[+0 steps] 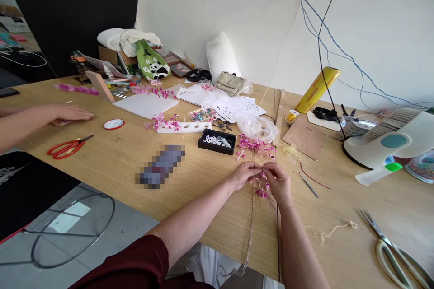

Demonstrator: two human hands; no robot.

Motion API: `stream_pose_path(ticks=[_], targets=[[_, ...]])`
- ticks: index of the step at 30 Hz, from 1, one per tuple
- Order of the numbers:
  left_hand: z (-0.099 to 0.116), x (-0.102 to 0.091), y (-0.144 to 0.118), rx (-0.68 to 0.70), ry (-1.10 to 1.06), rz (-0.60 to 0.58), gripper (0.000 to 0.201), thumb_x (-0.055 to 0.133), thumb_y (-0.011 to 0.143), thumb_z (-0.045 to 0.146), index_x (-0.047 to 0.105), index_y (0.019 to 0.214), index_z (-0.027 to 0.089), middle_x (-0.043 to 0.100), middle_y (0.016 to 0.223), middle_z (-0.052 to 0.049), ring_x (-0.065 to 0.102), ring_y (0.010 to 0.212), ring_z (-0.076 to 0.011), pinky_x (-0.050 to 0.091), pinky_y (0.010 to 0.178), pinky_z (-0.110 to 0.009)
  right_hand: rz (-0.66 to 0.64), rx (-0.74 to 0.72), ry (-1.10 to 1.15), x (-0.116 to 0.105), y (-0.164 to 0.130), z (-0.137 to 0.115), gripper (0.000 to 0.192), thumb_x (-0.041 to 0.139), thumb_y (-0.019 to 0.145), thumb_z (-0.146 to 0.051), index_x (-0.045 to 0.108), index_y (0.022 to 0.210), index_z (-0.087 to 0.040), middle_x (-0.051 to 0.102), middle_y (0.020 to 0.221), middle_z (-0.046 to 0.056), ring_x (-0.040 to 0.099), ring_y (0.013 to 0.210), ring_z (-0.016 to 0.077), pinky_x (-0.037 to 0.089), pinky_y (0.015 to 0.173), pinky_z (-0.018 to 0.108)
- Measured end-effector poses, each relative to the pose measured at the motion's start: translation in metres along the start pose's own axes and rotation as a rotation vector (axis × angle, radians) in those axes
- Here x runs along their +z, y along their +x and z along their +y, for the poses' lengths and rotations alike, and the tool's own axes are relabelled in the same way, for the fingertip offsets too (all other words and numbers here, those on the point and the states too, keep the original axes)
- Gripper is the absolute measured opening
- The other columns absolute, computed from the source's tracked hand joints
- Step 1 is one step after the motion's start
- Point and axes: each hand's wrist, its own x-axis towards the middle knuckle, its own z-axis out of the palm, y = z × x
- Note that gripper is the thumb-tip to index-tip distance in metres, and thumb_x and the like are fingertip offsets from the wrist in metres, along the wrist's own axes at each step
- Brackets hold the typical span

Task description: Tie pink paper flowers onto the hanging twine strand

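Two hands pinched together over the thin tan twine strand (251, 216) on the wooden surface (118, 162). The left hand (244, 174) and right hand (280, 182) are both closed at the fingertips on the small pink paper flowers (261, 189) sitting on the twine; which hand grips flower and which grips twine, I cannot tell.

Risks, as I judge them:
- The twine runs off the surface's near edge; a tug could drag the fitted flowers along it or tear a petal.
- The loose pile of pink flowers (254, 145) just beyond the twine's far end could scatter if a wrist sweeps it.
- The thin metal tweezers (308, 184) just right of the twine could get knocked.

A co-worker's hand (69, 112) rests far left of the twine, clear.
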Motion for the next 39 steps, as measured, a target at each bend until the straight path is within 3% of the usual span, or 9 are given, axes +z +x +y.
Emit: stream_pose_path(ticks=[8, 18, 25, 28, 32, 37, 39], targets=[[0.001, -0.002, -0.001, 0.018, 0.082, -0.048, 0.037, 0.068, 0.064, 0.038, 0.060, 0.087, 0.010, 0.060, 0.069, -0.003, 0.054, 0.059, -0.0102, 0.040, 0.058, -0.023, 0.000, -0.093, -0.165, -0.002, 0.001, -0.006, 0.005, 0.053, 0.078, -0.019, 0.058, 0.077, -0.020, 0.058, 0.082, 0.003, 0.056, 0.075, 0.0146, 0.045, 0.066, 0.028], [0.003, 0.002, -0.001, 0.166, 0.268, 0.020, 0.032, 0.065, 0.067, 0.038, 0.065, 0.081, 0.009, 0.055, 0.060, -0.001, 0.047, 0.052, -0.0085, 0.036, 0.052, -0.022, 0.017, -0.066, -0.149, -0.003, 0.000, -0.011, 0.004, 0.054, 0.078, -0.020, 0.057, 0.078, -0.020, 0.058, 0.082, 0.004, 0.057, 0.076, 0.0152, 0.046, 0.068, 0.029], [0.001, 0.006, -0.003, 0.166, 0.323, 0.089, 0.036, 0.063, 0.067, 0.043, 0.065, 0.081, 0.010, 0.051, 0.055, 0.001, 0.042, 0.050, -0.0073, 0.031, 0.048, -0.021, 0.025, -0.027, -0.096, -0.001, -0.001, -0.012, 0.005, 0.054, 0.077, -0.023, 0.059, 0.077, -0.020, 0.059, 0.082, 0.004, 0.057, 0.077, 0.0157, 0.046, 0.068, 0.029], [0.002, 0.007, -0.004, 0.160, 0.329, 0.087, 0.036, 0.061, 0.069, 0.044, 0.065, 0.082, 0.010, 0.049, 0.054, 0.001, 0.040, 0.049, -0.0068, 0.029, 0.048, -0.020, 0.041, 0.024, -0.059, 0.000, -0.002, -0.011, 0.006, 0.055, 0.077, -0.025, 0.058, 0.079, -0.020, 0.058, 0.079, 0.003, 0.054, 0.067, 0.0129, 0.044, 0.060, 0.026], [0.006, 0.009, -0.006, 0.169, 0.314, 0.077, 0.036, 0.060, 0.070, 0.044, 0.064, 0.082, 0.010, 0.048, 0.052, 0.002, 0.040, 0.048, -0.0069, 0.029, 0.047, -0.021, 0.054, 0.128, 0.010, -0.001, -0.004, -0.011, 0.014, 0.056, 0.077, -0.030, 0.058, 0.087, -0.020, 0.050, 0.060, -0.003, 0.041, 0.048, 0.0088, 0.036, 0.045, 0.021], [0.009, 0.012, -0.008, 0.177, 0.240, 0.060, 0.034, 0.061, 0.070, 0.043, 0.063, 0.078, 0.010, 0.046, 0.050, 0.003, 0.040, 0.046, -0.0061, 0.028, 0.046, -0.020, 0.018, 0.121, 0.075, -0.004, -0.004, -0.009, 0.021, 0.057, 0.077, -0.031, 0.061, 0.095, -0.021, 0.060, 0.087, 0.004, 0.050, 0.060, 0.0104, 0.043, 0.054, 0.024], [0.009, 0.012, -0.008, 0.182, 0.201, 0.050, 0.033, 0.061, 0.070, 0.042, 0.062, 0.077, 0.010, 0.045, 0.050, 0.004, 0.038, 0.045, -0.0054, 0.027, 0.045, -0.020, 0.005, 0.126, 0.089, -0.005, -0.004, -0.008, 0.021, 0.058, 0.076, -0.030, 0.061, 0.096, -0.021, 0.060, 0.087, 0.004, 0.049, 0.058, 0.0097, 0.042, 0.053, 0.023]])
